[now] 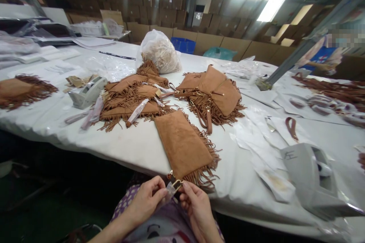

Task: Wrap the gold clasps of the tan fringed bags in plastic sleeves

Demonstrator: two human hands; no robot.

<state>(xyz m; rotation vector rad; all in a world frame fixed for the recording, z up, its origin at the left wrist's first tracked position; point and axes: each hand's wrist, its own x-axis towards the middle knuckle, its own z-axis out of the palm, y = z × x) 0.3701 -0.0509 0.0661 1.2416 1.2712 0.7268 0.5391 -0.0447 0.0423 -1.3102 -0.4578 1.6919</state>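
Note:
A brown suede pouch (182, 144) with fringe along its right side lies at the table's front edge. Just below its near corner, my left hand (148, 199) pinches a plastic-wrapped strap end (170, 190). A gold-coloured clasp (177, 184) sticks out of that wrapping. Thumb and fingers of my right hand (196, 205) are closed on the clasp's other side, close to the pouch's small corner fitting (170, 174). Whether the clasp is hooked to the pouch I cannot tell. The rest of the strap is hidden by my left hand.
Behind lie fringed pouches (131, 97) with plastic-wrapped straps, and another pile (216, 91) with bare straps. Grey tape dispensers stand left (88, 93) and right (310, 178). A stuffed plastic bag (159, 51) sits farther back. A metal post (299, 45) and a person (322, 55) are at right.

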